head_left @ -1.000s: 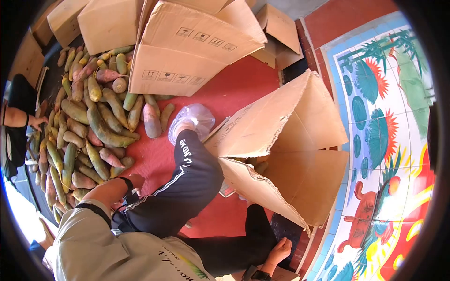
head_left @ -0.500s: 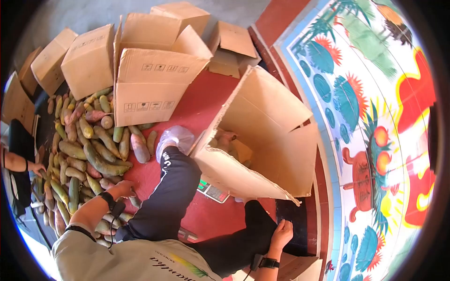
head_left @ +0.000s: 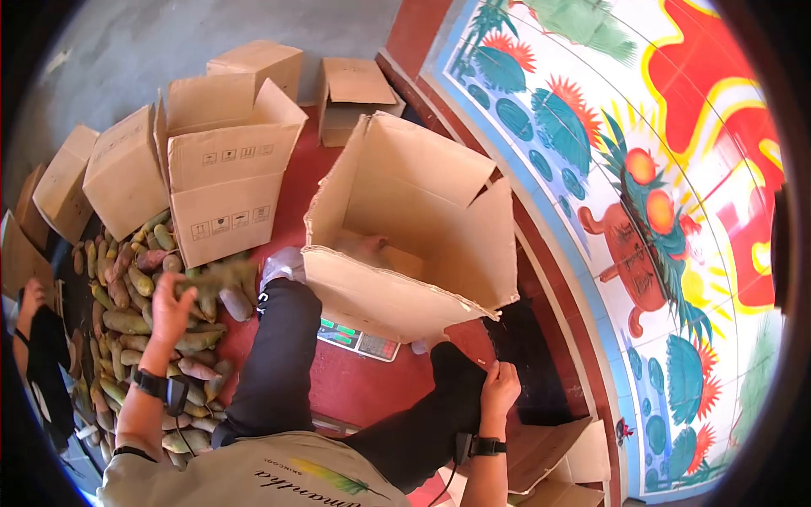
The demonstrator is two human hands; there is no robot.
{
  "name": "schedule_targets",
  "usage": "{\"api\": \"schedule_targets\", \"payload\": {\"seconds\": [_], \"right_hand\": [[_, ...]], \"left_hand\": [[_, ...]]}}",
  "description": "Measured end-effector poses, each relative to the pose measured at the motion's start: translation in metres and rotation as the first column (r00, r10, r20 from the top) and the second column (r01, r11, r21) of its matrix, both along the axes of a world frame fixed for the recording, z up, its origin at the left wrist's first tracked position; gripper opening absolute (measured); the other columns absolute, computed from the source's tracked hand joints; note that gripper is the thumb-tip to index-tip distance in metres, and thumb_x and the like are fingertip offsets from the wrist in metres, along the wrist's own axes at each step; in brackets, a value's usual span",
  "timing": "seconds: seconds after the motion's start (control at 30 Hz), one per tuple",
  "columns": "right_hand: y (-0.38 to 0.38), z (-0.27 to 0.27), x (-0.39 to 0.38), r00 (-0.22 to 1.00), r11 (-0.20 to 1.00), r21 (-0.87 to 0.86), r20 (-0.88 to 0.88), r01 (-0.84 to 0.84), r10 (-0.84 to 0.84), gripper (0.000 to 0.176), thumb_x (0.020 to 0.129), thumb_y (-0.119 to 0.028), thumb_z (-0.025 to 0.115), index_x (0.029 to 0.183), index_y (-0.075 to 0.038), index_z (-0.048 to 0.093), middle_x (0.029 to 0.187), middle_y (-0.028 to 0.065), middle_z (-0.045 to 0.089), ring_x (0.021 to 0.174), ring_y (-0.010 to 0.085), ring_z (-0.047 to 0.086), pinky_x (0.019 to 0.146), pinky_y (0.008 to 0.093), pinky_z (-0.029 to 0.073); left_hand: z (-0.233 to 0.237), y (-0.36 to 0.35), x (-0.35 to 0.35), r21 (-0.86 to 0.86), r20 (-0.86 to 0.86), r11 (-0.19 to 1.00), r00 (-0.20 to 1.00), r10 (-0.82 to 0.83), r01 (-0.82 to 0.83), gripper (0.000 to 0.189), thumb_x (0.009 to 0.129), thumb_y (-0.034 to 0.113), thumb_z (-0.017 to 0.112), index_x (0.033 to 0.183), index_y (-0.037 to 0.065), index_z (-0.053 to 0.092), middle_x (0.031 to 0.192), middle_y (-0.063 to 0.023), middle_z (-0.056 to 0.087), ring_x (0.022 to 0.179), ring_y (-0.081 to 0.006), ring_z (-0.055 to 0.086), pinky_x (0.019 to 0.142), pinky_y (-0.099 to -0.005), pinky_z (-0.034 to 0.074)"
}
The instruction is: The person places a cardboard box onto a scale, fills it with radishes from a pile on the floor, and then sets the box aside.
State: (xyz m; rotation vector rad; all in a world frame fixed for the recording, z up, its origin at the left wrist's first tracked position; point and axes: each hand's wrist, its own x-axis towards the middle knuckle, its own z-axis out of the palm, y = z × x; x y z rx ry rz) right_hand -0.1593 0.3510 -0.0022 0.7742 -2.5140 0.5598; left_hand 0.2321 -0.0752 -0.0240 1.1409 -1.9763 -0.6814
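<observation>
My left hand (head_left: pixel 171 314) is raised above the pile of long green, yellowish and pinkish vegetables (head_left: pixel 127 323), thumb and fingers apart. Just right of its fingertips is a motion-blurred greenish vegetable (head_left: pixel 224 275), apparently clear of the hand. My right hand (head_left: pixel 500 389) is closed beside my right knee; whether anything is in its fingers is hidden. In front of my legs stands a large open cardboard box (head_left: pixel 389 283) with a pinkish vegetable (head_left: pixel 369 247) inside. A scale with a green-lit display (head_left: pixel 338 333) and keypad shows below the box's near side.
Several cardboard boxes (head_left: pixel 224 190) stand behind the pile. Another person's hand (head_left: pixel 32 296) is at the far left. More cardboard (head_left: pixel 541 456) lies by my right arm. A painted tile wall (head_left: pixel 583 118) runs along the right.
My left hand has risen and moved leftward from low over the pile, and a blurred vegetable appears beside it. My view has shifted right. The other person's hand has moved up from the pile.
</observation>
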Motion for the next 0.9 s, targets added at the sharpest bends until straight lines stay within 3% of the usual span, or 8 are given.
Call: {"api": "schedule_targets", "payload": {"seconds": [0.07,0.2,0.33,0.47,0.53,0.67,0.83,0.9], "right_hand": [[0.000,0.000,0.001,0.999,0.999,-0.025,-0.042,-0.024,0.023,0.018,0.083,-0.009,0.055,0.066,-0.002,0.052,0.066,0.0147,0.053,0.060,0.0340,0.053,0.052,0.0424,0.042],[0.002,-0.001,0.000,0.999,0.998,-0.062,-0.036,-0.015,0.013,0.017,0.081,-0.010,0.056,0.066,-0.002,0.052,0.066,0.0145,0.053,0.060,0.0337,0.053,0.053,0.0419,0.043],[0.004,-0.004,0.001,0.999,0.999,-0.035,-0.039,0.015,-0.016,0.017,0.081,-0.013,0.056,0.066,-0.003,0.053,0.066,0.0133,0.053,0.061,0.0322,0.055,0.054,0.0409,0.044],[0.005,-0.003,0.003,0.996,0.998,-0.046,-0.083,0.032,-0.036,0.017,0.080,-0.013,0.058,0.066,-0.004,0.053,0.066,0.0121,0.054,0.061,0.0311,0.055,0.054,0.0398,0.045],[0.006,-0.002,0.003,0.995,0.998,-0.037,-0.081,0.052,-0.055,0.017,0.080,-0.013,0.058,0.066,-0.004,0.053,0.066,0.0118,0.054,0.061,0.0309,0.055,0.054,0.0395,0.045],[0.010,-0.006,0.001,0.996,0.998,-0.056,-0.077,0.042,-0.046,0.017,0.080,-0.013,0.057,0.066,-0.004,0.053,0.067,0.0120,0.054,0.062,0.0305,0.055,0.055,0.0395,0.045],[0.008,-0.005,0.001,0.998,0.998,-0.054,-0.060,0.016,-0.019,0.015,0.080,-0.012,0.057,0.068,-0.004,0.054,0.068,0.0125,0.054,0.061,0.0315,0.055,0.055,0.0404,0.045],[0.008,-0.006,-0.001,0.998,0.998,-0.056,-0.058,0.003,-0.007,0.014,0.080,-0.011,0.057,0.068,-0.004,0.054,0.068,0.0127,0.055,0.061,0.0317,0.055,0.055,0.0406,0.045]], "left_hand": [[0.057,0.010,-0.022,-0.039,-0.264,0.998,0.963,-0.053,0.044,0.023,0.079,0.001,0.059,0.100,0.005,0.050,0.086,-0.0015,0.049,0.076,-0.0108,0.046,0.067,-0.0227,0.041],[0.118,0.022,-0.059,-0.085,-0.552,0.986,0.817,-0.167,0.144,0.030,0.086,0.003,0.054,0.114,0.002,0.045,0.101,-0.0018,0.049,0.088,-0.0089,0.047,0.075,-0.0212,0.040],[0.152,0.034,-0.119,-0.323,-0.472,0.892,0.763,-0.441,0.315,0.033,0.083,-0.002,0.052,0.115,0.002,0.044,0.104,-0.0025,0.048,0.097,-0.0114,0.046,0.084,-0.0228,0.037],[0.161,0.059,-0.180,-0.243,-0.358,0.807,0.723,-0.591,0.539,0.032,0.077,-0.003,0.058,0.108,0.003,0.050,0.101,-0.0049,0.051,0.091,-0.0137,0.051,0.078,-0.0252,0.041],[0.163,0.069,-0.202,-0.266,-0.141,0.807,0.807,-0.573,0.527,0.031,0.073,-0.003,0.061,0.102,0.003,0.054,0.096,-0.0061,0.053,0.087,-0.0158,0.054,0.073,-0.0266,0.043],[0.153,0.080,-0.231,-0.322,-0.019,0.703,0.738,-0.675,0.634,0.031,0.072,-0.002,0.064,0.102,0.004,0.057,0.094,-0.0108,0.056,0.085,-0.0235,0.056,0.073,-0.0290,0.045],[0.144,0.084,-0.231,-0.400,-0.028,0.727,0.785,-0.619,0.559,0.046,0.072,-0.001,0.063,0.116,0.005,0.050,0.103,-0.0138,0.057,0.088,-0.0285,0.057,0.076,-0.0323,0.045],[0.145,0.081,-0.217,-0.399,0.022,0.711,0.781,-0.624,0.579,0.052,0.075,0.000,0.060,0.124,0.003,0.042,0.116,-0.0160,0.053,0.106,-0.0336,0.051,0.091,-0.0373,0.040]]}}
